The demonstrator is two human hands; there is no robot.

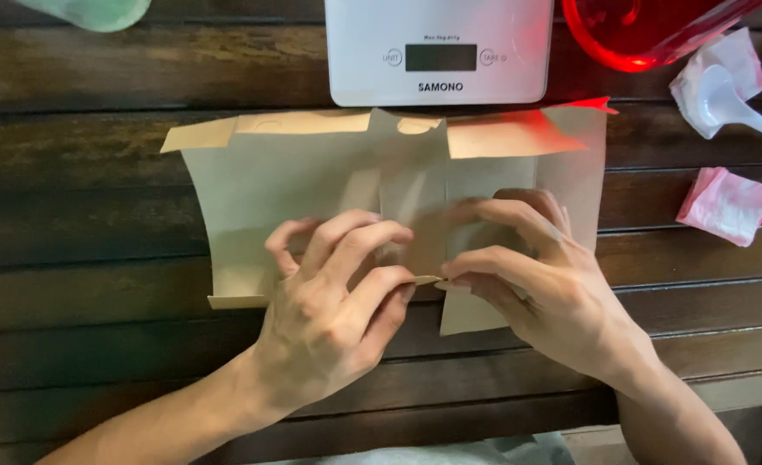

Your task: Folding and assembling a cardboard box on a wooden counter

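The left hand (333,297) and right hand (531,280) each pinch a near flap of the flat tan cardboard box blank (260,185) lying on the dark wooden slatted bench (79,250), covering its centre. A white digital kitchen scale (439,52), cut off above, stands beyond; a red translucent container (639,30) is partly visible.

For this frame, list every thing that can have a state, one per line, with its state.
Brown paper sheet: spread flat on the wooden table, top edge folded over, near edge being folded.
Left hand: pinching the paper's near edge.
Right hand: pinching the same edge.
Kitchen scale: display blank, nothing on it.
White scoop: lying on crumpled wrapper.
Pink packet: lying folded.
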